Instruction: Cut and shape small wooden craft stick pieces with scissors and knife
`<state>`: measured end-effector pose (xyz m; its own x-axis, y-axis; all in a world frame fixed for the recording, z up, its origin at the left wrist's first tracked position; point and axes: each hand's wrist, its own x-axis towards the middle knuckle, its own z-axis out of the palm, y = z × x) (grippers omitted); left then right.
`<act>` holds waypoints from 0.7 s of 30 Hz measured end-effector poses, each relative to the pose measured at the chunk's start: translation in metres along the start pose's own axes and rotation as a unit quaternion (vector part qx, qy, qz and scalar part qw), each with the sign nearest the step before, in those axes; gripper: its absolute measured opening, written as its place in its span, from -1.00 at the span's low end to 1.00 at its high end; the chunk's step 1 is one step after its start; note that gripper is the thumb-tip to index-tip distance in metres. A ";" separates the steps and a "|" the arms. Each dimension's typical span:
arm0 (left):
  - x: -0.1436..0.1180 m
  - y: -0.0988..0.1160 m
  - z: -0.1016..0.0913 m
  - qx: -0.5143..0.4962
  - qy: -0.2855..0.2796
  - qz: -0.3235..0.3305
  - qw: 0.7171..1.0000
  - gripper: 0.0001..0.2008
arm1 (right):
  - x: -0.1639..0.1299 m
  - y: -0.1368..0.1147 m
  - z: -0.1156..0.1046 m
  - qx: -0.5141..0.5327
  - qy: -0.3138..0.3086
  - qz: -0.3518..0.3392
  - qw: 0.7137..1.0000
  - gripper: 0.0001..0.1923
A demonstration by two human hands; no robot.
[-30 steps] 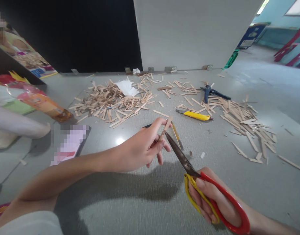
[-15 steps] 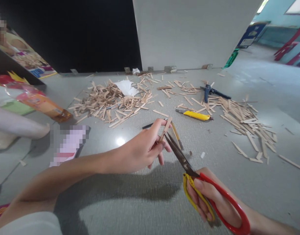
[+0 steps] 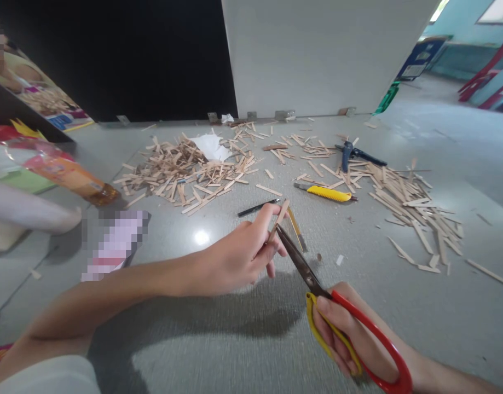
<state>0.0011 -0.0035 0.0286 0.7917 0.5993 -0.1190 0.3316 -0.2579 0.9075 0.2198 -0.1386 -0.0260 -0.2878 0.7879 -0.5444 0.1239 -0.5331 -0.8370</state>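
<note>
My left hand (image 3: 238, 254) pinches a short wooden stick (image 3: 281, 214) between thumb and fingers, holding it upright above the grey floor. My right hand (image 3: 350, 334) grips scissors (image 3: 317, 284) with one red and one yellow handle; the dark blades point up and left and meet the stick's lower end. Just behind the stick on the floor lie a black pen (image 3: 257, 208) and a slim brass-coloured blade tool (image 3: 295, 227).
Heaps of wooden sticks lie on the floor at the back left (image 3: 185, 169) and on the right (image 3: 411, 202). A yellow utility knife (image 3: 327, 193) and a blue glue gun (image 3: 350, 153) rest among them. Another person's leg (image 3: 29, 210) and colourful packets (image 3: 66, 172) are at left. A white panel (image 3: 317, 54) stands behind.
The scissor blades opened slightly and then shut again at the stick's lower end. Both hands dropped a little, uncovering the black pen.
</note>
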 end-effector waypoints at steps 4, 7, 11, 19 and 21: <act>0.001 0.000 0.001 -0.008 -0.005 -0.004 1.000 -0.79 | -0.001 -0.004 0.004 -0.017 0.006 0.018 1.000 -0.22; 0.002 0.003 0.001 -0.031 -0.015 -0.008 0.999 -0.78 | 0.000 -0.006 0.006 -0.020 0.008 0.014 1.000 -0.18; 0.001 0.007 -0.001 -0.041 -0.028 -0.010 0.999 -0.81 | -0.001 -0.008 0.007 -0.034 0.013 -0.015 0.999 -0.13; -0.003 0.005 -0.009 0.026 -0.047 -0.011 0.998 -0.79 | -0.005 -0.012 0.007 -0.013 -0.014 -0.017 1.000 -0.14; -0.004 0.002 -0.011 0.044 -0.050 -0.014 0.998 -0.78 | -0.005 -0.012 0.006 -0.005 -0.027 -0.010 1.000 -0.15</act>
<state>-0.0067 0.0018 0.0354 0.8268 0.5303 -0.1876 0.3955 -0.3108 0.8643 0.2145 -0.1384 -0.0131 -0.3415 0.7808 -0.5232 0.1262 -0.5135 -0.8488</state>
